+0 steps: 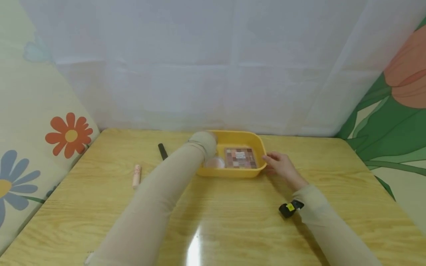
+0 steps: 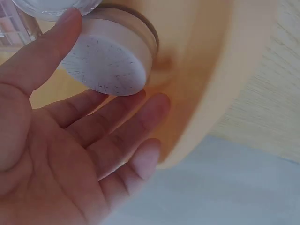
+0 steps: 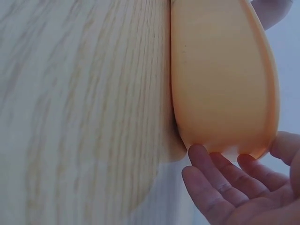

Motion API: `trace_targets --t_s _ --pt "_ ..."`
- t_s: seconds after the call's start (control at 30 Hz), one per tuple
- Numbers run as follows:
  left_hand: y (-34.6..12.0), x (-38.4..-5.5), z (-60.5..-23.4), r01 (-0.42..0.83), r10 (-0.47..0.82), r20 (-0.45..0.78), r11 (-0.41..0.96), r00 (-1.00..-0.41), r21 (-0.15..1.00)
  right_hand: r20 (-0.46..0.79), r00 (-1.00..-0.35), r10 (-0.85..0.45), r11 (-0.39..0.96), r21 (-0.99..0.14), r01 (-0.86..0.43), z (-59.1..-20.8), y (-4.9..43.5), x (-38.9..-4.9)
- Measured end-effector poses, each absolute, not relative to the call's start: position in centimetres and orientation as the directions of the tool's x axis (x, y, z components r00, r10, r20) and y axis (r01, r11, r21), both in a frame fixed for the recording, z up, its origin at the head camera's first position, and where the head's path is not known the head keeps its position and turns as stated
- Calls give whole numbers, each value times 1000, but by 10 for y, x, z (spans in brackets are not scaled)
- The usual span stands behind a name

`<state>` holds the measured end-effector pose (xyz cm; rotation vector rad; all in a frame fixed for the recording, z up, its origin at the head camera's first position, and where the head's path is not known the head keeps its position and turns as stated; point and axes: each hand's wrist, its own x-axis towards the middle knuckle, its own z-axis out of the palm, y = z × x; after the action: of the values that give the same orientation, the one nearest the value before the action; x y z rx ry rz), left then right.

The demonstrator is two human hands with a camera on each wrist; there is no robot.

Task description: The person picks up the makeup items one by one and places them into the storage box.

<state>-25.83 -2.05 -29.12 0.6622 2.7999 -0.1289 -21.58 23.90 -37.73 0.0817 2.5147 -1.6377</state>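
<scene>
A yellow plastic tray stands near the back of the table. Inside its left end, my left hand has its thumb and first fingers around opposite sides of a round cosmetic jar with a white lid; the other fingers extend loosely beside the tray wall. The sleeve mostly hides that hand in the head view. My right hand holds the tray's right end, thumb at the rim and fingertips against the outer wall. An eyeshadow palette and a round clear-topped container lie in the tray.
On the table left of the tray lie a slim black tube and a pale pink tube. A white cloth hangs behind the table's back edge. Flower-patterned panels flank both sides.
</scene>
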Motion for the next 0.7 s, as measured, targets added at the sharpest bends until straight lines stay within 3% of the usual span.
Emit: trace_targets --t_s 0.7 --pt "-39 -253 -291 378 417 -229 905 -880 195 -139 -989 -44 389 -914 111 -375 237 -213"
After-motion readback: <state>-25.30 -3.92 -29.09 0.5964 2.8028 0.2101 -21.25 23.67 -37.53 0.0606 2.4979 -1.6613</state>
